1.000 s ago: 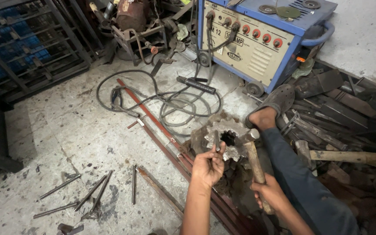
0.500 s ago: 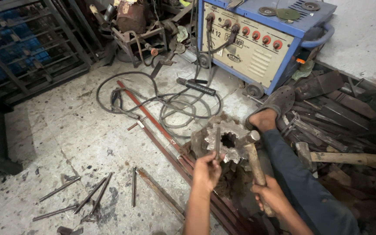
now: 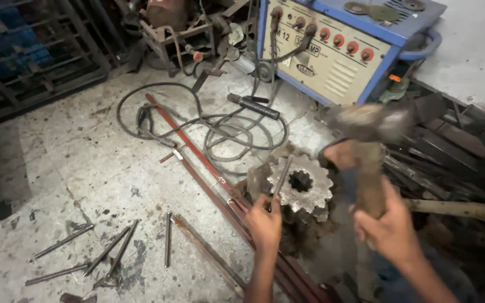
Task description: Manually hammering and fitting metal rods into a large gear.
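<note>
A rusty toothed gear lies on the floor at centre right. My left hand grips a thin metal rod, a chisel or punch, whose tip rests on the gear's left side. My right hand holds the wooden handle of a hammer, raised and blurred above the gear. A foot rests at the gear's far right edge.
A blue and cream welding machine stands behind, its black cables coiled on the floor. Long reddish angle bars run diagonally. Several loose steel rods lie at lower left. Scrap metal piles at right; metal frames at upper left.
The hammer has swung up from beside the gear to a raised position. My left hand has kept the rod on the gear.
</note>
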